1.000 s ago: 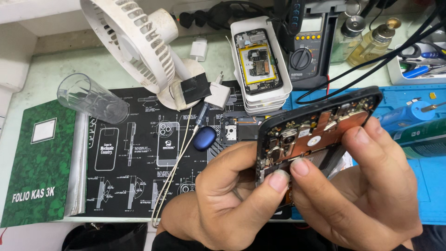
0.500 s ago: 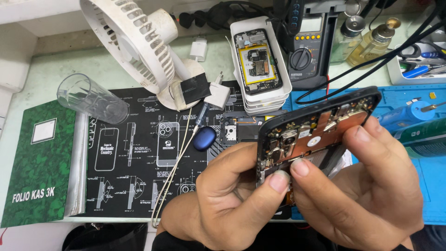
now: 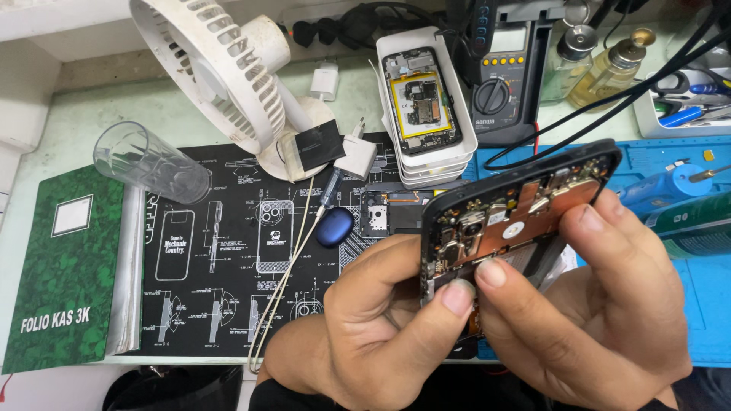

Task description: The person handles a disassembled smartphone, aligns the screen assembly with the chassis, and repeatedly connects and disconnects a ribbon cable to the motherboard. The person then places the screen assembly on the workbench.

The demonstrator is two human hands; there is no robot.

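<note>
An opened smartphone (image 3: 525,205) with its back cover off is held tilted above the desk, its copper-coloured boards and black frame facing me. My left hand (image 3: 373,327) grips the phone's lower left edge, thumb pressed on the frame. My right hand (image 3: 594,312) wraps the phone from the right and below, its thumb on the inner parts near the middle and fingers along the upper right edge. Both thumbs almost touch.
A black diagram work mat (image 3: 228,259) lies under a white desk fan (image 3: 221,76), a tipped clear glass (image 3: 148,161), a blue oval case (image 3: 335,227). A green ledger book (image 3: 61,266) lies left. Another opened phone (image 3: 420,95) in stacked white trays, multimeter (image 3: 506,84), bottles (image 3: 609,68) stand behind.
</note>
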